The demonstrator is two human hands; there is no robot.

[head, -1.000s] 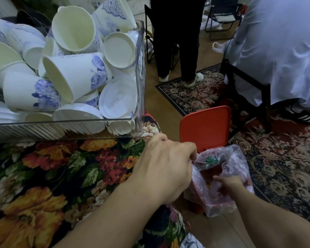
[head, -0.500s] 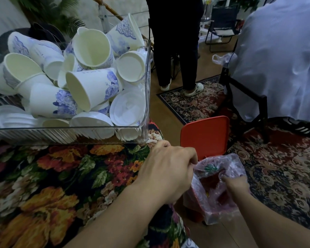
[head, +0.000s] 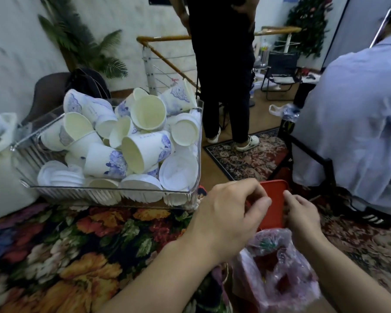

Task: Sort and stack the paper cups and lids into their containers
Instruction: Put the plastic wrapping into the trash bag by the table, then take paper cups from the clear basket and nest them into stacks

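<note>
White blue-flowered paper cups (head: 131, 152) jumbled sideways over flat white lids (head: 178, 171) inside clear ribbed container (head: 108, 195) on floral cloth.

A lived-in home interior. Beyond the left hand (head: 226, 213): a stair railing (head: 165, 57) and a potted palm (head: 84, 48) against a white wall. Right of the right hand (head: 300, 213): a patterned carpet (head: 242, 159) on wooden floor. Under the left forearm: a floral tablecloth (head: 77, 245). Farther back, a folding chair (head: 280, 73).
</note>
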